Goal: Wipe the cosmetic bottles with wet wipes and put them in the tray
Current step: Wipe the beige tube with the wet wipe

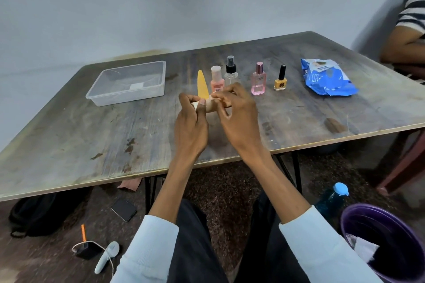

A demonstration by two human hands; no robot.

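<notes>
Worn wooden table [69, 135] against a plain pale wall [138, 7], speckled dark floor [225, 190].

Both forearms extended forward from pale blue sleeves, converging above table edge. Left hand [192, 119] back up, fingers curled, thumb pressed on top of beige tube [210, 107], gripping its left end. Right hand [236, 108] angled inward, fingers curled over tube's right end, fingertips pinching near top. Hands nearly touching.

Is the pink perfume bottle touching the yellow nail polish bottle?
Apart. The head view shows bare table between the pink perfume bottle and the yellow nail polish bottle.
</notes>
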